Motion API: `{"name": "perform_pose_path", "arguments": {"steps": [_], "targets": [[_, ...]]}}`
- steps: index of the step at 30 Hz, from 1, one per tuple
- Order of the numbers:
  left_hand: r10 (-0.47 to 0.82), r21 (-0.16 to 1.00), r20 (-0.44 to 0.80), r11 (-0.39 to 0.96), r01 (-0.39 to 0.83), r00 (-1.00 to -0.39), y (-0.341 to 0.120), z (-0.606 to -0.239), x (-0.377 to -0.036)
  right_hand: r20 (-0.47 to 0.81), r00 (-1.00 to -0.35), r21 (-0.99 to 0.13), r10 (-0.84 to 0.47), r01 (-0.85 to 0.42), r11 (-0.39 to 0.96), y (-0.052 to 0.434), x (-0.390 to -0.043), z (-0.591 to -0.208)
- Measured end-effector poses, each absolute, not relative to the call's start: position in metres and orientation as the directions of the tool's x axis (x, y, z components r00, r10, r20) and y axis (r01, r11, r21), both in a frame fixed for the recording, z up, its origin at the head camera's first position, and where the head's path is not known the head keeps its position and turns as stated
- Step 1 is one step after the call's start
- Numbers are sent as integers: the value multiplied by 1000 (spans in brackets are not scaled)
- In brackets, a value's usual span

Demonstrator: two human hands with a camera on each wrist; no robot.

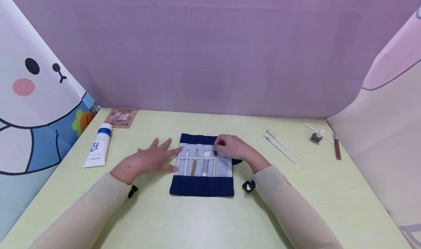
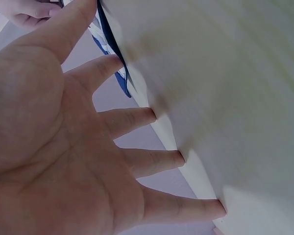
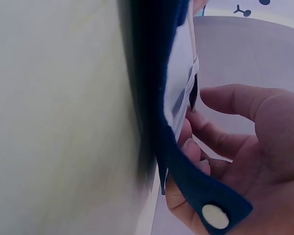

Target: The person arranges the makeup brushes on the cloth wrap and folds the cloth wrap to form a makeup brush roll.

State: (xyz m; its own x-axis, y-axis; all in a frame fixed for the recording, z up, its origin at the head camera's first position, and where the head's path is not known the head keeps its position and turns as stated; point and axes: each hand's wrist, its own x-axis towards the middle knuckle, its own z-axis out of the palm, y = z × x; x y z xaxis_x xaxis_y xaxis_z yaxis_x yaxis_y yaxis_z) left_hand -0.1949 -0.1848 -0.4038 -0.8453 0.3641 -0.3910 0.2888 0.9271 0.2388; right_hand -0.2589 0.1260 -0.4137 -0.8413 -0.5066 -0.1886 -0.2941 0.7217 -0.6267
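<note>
A navy roll-up pouch point(image 1: 202, 185) with a pale grey inside lies unrolled on the table. Under its elastic band sit a white stick point(image 1: 186, 165), an olive stick point(image 1: 194, 165), a brush with a fluffy white head point(image 1: 206, 154) and a thin dark-tipped brush point(image 1: 215, 168). At the pouch's upper right, my right hand point(image 1: 232, 146) pinches the dark tip of that thin brush between thumb and finger. Fingers spread, my left hand point(image 1: 151, 159) touches the pouch's left edge and the table. A snap strap point(image 3: 206, 198) hangs by the right hand.
On the left are a white tube point(image 1: 99, 146) and a pink checked palette point(image 1: 122, 117). Two thin sticks point(image 1: 279, 148) lie right of the pouch. Farther right are a small dark bottle point(image 1: 315, 138), a white stick point(image 1: 310, 127) and a brown-handled tool point(image 1: 337, 149).
</note>
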Motion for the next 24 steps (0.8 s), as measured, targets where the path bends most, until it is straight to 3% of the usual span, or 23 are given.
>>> {"name": "perform_pose_path", "arguments": {"steps": [15, 24], "targets": [[367, 238, -392, 926, 292, -843, -187, -406, -198, -220, -831, -613, -511, -290, 735, 126, -258, -412], [365, 239, -394, 927, 289, -843, -186, -407, -198, -170, -871, -647, -462, -255, 718, 148, -260, -395]]}}
